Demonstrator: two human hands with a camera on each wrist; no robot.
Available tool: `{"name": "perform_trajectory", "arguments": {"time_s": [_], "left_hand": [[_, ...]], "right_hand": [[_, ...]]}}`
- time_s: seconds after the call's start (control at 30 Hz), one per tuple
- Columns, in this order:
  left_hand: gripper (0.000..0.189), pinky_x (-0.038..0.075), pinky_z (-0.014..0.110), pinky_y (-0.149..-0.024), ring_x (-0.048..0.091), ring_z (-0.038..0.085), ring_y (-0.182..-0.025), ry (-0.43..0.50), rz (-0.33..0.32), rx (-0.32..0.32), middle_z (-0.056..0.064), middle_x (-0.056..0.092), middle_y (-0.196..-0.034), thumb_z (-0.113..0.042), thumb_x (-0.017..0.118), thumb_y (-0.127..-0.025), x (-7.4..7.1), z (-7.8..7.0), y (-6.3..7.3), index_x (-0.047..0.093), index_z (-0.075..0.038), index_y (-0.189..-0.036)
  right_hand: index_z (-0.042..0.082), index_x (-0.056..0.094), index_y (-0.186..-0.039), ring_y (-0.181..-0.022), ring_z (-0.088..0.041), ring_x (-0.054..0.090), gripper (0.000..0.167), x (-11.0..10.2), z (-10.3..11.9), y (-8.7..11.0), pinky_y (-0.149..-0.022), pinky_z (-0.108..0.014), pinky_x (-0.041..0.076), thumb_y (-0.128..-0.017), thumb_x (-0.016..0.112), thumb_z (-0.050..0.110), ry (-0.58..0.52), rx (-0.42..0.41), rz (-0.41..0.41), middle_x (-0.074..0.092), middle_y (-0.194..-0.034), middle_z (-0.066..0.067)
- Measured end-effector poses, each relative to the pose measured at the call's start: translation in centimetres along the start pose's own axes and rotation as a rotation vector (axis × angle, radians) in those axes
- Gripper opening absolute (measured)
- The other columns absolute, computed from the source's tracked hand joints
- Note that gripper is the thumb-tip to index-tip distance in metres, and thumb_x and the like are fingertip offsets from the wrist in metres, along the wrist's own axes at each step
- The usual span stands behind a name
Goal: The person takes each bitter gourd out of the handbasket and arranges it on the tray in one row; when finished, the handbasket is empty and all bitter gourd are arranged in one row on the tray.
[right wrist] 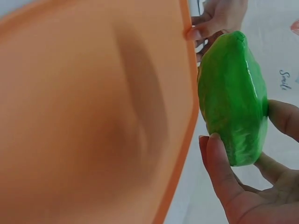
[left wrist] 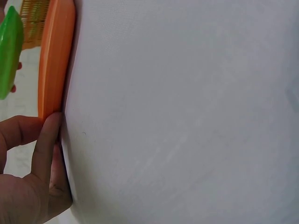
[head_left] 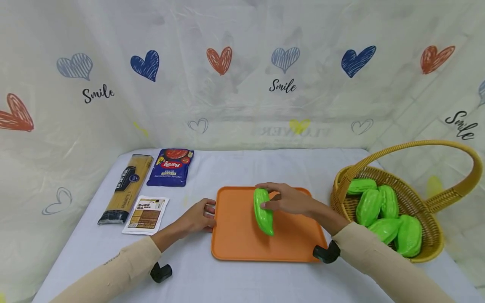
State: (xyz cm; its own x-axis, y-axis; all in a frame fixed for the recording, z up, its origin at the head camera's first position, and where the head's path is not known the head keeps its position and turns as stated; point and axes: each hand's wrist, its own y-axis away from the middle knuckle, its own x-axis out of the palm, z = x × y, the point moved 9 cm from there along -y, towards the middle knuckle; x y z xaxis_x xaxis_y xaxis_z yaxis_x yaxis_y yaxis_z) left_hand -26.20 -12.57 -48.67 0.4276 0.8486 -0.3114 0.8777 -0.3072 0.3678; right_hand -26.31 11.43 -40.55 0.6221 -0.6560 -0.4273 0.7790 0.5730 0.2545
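Note:
My right hand point(head_left: 288, 198) holds a glossy green starfruit point(head_left: 262, 219) above the orange tray point(head_left: 231, 240), with the thumb on one side and the fingers on the other. In the right wrist view, the starfruit point(right wrist: 233, 100) shows lengthwise ridges and a narrow end pointing up; its blurred shadow falls across the tray. At the tray's left side, my left hand point(head_left: 198, 215) pinches the rim between thumb and fingers. The left wrist view has these fingertips right at the tray's edge point(left wrist: 57, 60).
A wicker basket point(head_left: 435, 227) with a tall handle stands to the right, holding several green starfruits point(head_left: 369, 207). Toward the left lie a spaghetti pack point(head_left: 126, 187), a blue Barilla pouch point(head_left: 172, 168) and a white-brown packet point(head_left: 146, 214). Behind the table hangs a heart-patterned curtain point(head_left: 242, 101).

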Motion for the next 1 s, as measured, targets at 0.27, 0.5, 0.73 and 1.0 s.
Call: {"name": "perform_trajectory", "arguments": {"time_s": [0.27, 0.5, 0.73, 1.0], "left_hand": [[0.068, 0.065, 0.035, -0.073, 0.062, 0.022, -0.095, 0.012, 0.010, 0.006, 0.016, 0.055, -0.121, 0.002, 0.072, -0.083, 0.0, 0.0, 0.1, 0.042, 0.000, -0.144], [0.066, 0.064, 0.035, -0.075, 0.062, 0.022, -0.095, 0.003, 0.014, -0.001, 0.015, 0.055, -0.120, 0.001, 0.073, -0.085, -0.2, -0.3, 0.3, 0.042, -0.001, -0.143], [0.066, 0.064, 0.035, -0.074, 0.063, 0.021, -0.092, 0.017, 0.017, -0.005, 0.015, 0.055, -0.120, 0.002, 0.073, -0.084, -0.3, -0.2, 0.2, 0.043, -0.001, -0.143], [0.065, 0.064, 0.035, -0.075, 0.063, 0.021, -0.094, 0.029, 0.013, -0.024, 0.015, 0.055, -0.120, 0.002, 0.072, -0.085, -0.3, 0.0, 0.1, 0.043, -0.002, -0.143]], "right_hand": [[0.012, 0.040, -0.153, -0.099, -0.022, 0.070, 0.063, 0.5, 1.0, -2.8, -0.089, -0.050, 0.058, -0.096, 0.066, 0.023, -0.016, -0.003, 0.017, 0.049, -0.142, -0.022], [0.013, 0.044, -0.149, -0.090, -0.021, 0.068, 0.061, 0.9, 1.0, -4.6, -0.088, -0.048, 0.059, -0.095, 0.068, 0.025, -0.020, 0.009, -0.009, 0.053, -0.140, -0.022], [0.010, 0.043, -0.150, -0.097, -0.021, 0.068, 0.063, 1.7, 0.4, -6.5, -0.088, -0.044, 0.061, -0.094, 0.069, 0.024, -0.046, 0.036, -0.017, 0.052, -0.141, -0.022], [0.009, 0.046, -0.147, -0.101, -0.021, 0.067, 0.062, 2.7, 0.3, -8.2, -0.087, -0.039, 0.062, -0.092, 0.072, 0.023, -0.056, 0.059, -0.064, 0.055, -0.136, -0.023]]}}
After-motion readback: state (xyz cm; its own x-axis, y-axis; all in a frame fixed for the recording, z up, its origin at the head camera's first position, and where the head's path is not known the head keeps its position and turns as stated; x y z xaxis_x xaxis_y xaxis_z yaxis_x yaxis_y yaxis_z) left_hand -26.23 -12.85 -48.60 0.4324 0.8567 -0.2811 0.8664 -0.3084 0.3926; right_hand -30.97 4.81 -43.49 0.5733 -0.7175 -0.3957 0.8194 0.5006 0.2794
